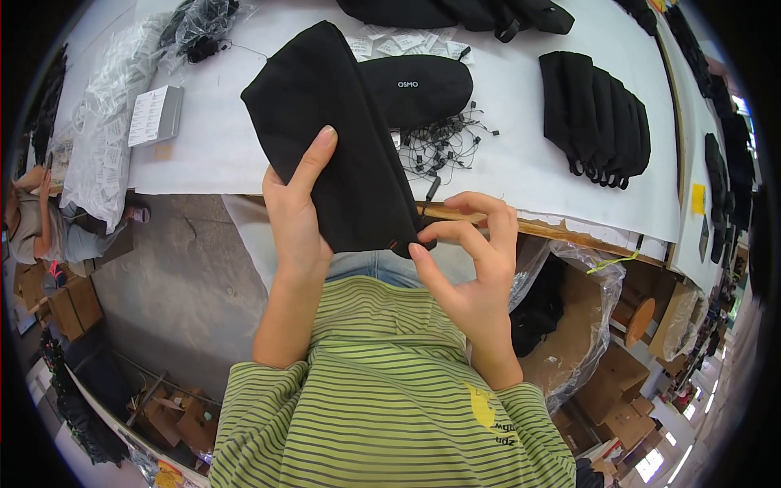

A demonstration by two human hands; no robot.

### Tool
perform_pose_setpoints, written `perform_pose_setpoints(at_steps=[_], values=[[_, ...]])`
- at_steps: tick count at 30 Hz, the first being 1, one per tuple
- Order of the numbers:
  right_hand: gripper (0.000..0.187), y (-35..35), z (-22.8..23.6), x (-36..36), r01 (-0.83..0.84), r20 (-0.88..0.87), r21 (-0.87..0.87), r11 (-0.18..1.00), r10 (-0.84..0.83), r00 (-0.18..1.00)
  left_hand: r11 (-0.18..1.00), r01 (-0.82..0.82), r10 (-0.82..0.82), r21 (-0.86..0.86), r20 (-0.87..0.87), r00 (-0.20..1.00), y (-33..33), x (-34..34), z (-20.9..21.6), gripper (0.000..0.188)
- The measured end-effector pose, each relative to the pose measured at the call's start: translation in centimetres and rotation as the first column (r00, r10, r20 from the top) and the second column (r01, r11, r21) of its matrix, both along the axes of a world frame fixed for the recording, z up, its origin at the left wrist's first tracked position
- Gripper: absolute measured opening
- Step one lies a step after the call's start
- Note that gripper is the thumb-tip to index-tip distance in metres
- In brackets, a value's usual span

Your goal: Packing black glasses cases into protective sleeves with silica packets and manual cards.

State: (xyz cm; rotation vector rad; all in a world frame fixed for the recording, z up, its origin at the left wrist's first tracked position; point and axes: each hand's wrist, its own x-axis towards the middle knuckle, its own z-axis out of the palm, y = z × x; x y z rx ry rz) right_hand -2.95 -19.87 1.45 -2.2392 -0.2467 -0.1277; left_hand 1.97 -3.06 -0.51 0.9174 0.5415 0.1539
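Note:
I hold a flat black fabric pouch up over the edge of the white table. My left hand grips its left edge, thumb laid across the front. My right hand pinches the pouch's lower right corner, where a small red tag shows. Behind it lies a black oval case with a white logo. A tangle of thin black cords with small tags lies just right of the pouch.
A stack of several folded black pouches lies at the right of the table, more black fabric at the far edge. A white booklet and clear plastic bags are at the left. Cardboard boxes stand below; another person sits at the far left.

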Motion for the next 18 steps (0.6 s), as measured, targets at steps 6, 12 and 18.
perform_pose_setpoints(at_steps=[6,12,18], values=[[0.015,0.04,-0.7,0.06,0.03,0.037,-0.053,0.998,-0.028,0.999,0.999,0.048,-0.048,0.023,0.021,0.999,-0.11,-0.2,0.05,0.027],[0.015,-0.24,-0.99,0.09,-0.006,-0.012,-0.006,1.0,0.005,1.0,0.999,0.028,-0.028,0.029,0.006,1.0,-0.27,-0.3,-0.02,0.026],[0.016,-0.26,-1.0,0.23,-0.016,0.037,-0.039,0.999,0.018,0.999,0.997,0.027,-0.027,0.067,0.005,1.0,-0.4,-0.3,-0.04,0.027]])
